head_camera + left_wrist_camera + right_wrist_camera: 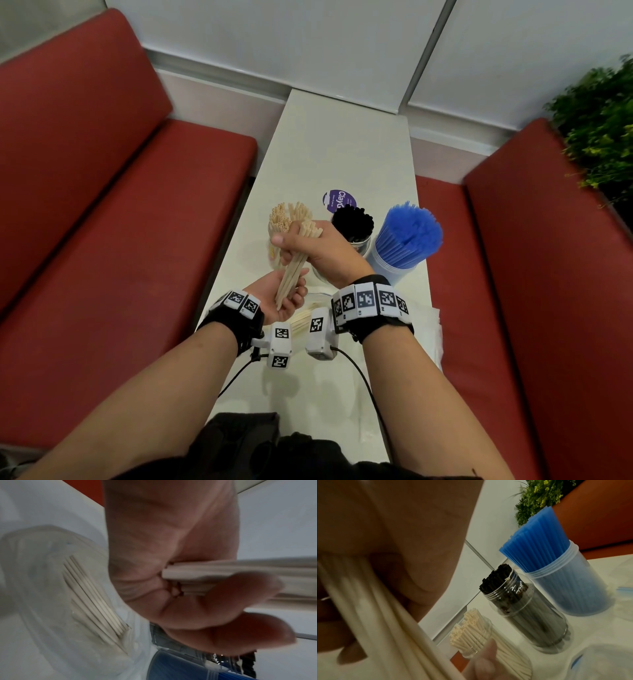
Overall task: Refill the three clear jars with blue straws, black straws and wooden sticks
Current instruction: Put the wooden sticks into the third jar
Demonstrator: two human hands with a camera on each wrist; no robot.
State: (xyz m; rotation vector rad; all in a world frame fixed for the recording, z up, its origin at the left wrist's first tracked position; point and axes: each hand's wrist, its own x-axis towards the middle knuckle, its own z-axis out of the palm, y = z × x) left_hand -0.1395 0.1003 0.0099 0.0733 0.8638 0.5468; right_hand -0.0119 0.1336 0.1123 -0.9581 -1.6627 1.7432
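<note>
white table (342, 144) between red benches (102, 205)

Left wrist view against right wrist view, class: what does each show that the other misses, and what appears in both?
Only the left wrist view shows loose wooden sticks lying inside a clear plastic wrapper on the table.

Only the right wrist view shows the plant and the jar of wooden sticks, standing upright.

Both show the held bundle of sticks, gripped by the left hand and the right hand, plus the blue straw jar and black straw jar.
</note>
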